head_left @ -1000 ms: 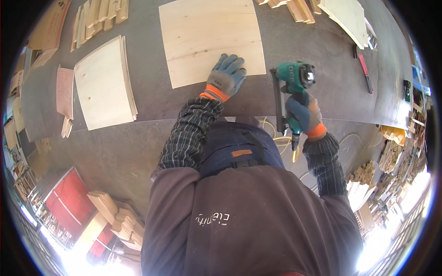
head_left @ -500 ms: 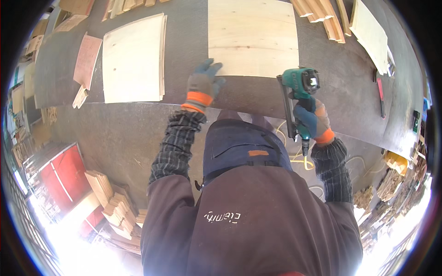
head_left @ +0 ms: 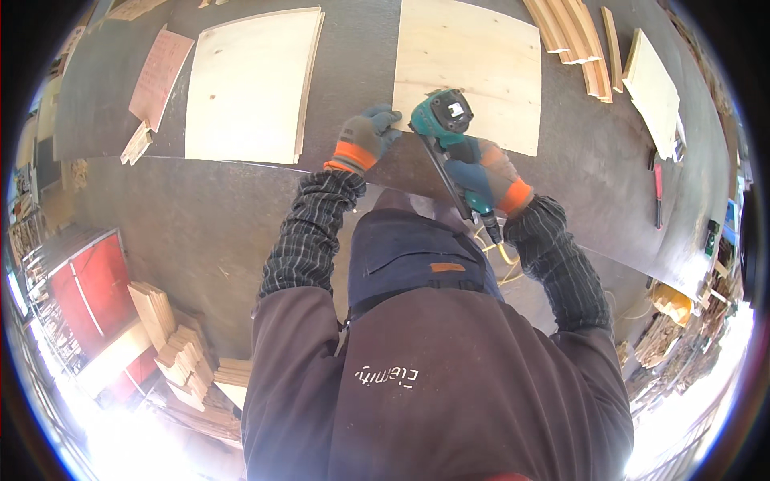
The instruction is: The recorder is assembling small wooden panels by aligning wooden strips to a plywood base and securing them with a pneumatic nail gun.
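In front of me lies a pale plywood panel (head_left: 473, 56), set slightly askew on the dark table. My left hand (head_left: 362, 138), gloved in grey-blue and orange, is closed at the panel's near left corner, fingertips over its edge. A teal and black pneumatic nail gun (head_left: 437, 120) is in my right hand (head_left: 493, 176), which wraps round its handle. The gun's head is over the panel's near edge, close to my left fingers. Its nose is hidden beneath the body, so contact with the wood cannot be made out.
Left on the table (head_left: 353, 72) are a stack of plywood panels (head_left: 250, 88) and a reddish board (head_left: 163, 76). Wood strips (head_left: 573, 36), another panel stack (head_left: 651, 92) and a red-handled tool (head_left: 658, 192) lie right. A yellow air hose (head_left: 505, 255) trails below the gun.
The nail gun in my right hand has moved left to the panel's near left part. My left hand has closed at the corner. The panel appears farther right and slightly turned.
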Demonstrator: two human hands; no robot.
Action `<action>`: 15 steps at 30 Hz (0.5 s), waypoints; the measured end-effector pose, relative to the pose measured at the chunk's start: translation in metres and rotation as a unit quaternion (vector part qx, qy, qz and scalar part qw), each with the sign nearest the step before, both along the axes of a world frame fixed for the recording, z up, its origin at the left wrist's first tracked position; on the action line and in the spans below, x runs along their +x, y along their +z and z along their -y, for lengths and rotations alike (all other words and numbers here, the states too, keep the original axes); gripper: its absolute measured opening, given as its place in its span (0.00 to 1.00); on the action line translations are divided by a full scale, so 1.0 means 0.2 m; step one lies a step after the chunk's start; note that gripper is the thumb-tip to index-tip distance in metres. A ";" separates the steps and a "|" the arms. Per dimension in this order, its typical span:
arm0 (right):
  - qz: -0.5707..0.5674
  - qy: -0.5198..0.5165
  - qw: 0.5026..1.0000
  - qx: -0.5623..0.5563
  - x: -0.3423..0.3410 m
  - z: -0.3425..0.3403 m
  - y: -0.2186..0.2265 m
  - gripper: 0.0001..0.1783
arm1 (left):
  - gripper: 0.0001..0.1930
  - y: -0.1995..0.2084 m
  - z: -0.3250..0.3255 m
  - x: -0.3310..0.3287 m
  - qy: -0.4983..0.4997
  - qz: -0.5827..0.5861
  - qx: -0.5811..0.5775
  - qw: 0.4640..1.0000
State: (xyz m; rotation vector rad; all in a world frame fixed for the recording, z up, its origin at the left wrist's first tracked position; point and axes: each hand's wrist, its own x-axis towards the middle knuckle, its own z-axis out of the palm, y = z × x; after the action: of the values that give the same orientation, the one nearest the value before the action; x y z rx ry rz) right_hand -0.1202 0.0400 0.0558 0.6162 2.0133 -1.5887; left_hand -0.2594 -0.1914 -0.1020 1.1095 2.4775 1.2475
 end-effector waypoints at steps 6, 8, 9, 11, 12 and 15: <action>0.006 0.005 1.000 -0.002 -0.06 0.05 -0.03 0.17 | 0.14 -0.02 -0.01 0.00 -0.001 0.060 0.059 0.996; 0.003 0.008 1.000 0.004 -0.07 0.04 -0.04 0.17 | 0.14 -0.02 -0.01 0.00 0.020 0.076 0.016 0.997; -0.014 0.023 1.000 0.015 -0.06 0.04 -0.04 0.18 | 0.14 -0.01 0.00 0.00 -0.004 0.075 0.048 0.996; -0.031 0.039 0.998 0.026 -0.05 0.02 -0.05 0.18 | 0.15 -0.01 0.00 0.00 0.026 0.046 0.014 0.998; -0.022 0.022 0.999 0.019 -0.04 0.01 -0.05 0.18 | 0.15 -0.01 0.00 0.00 0.004 0.041 0.046 0.998; -0.022 0.007 0.999 0.035 0.02 -0.04 -0.06 0.19 | 0.16 0.00 -0.01 0.01 0.011 0.029 0.036 0.999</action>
State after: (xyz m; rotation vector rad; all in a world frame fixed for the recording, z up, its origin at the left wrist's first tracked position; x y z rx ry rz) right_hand -0.1165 0.0488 0.0432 0.5962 2.1077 -1.5408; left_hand -0.2579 -0.1902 -0.1023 1.0477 2.4267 1.3662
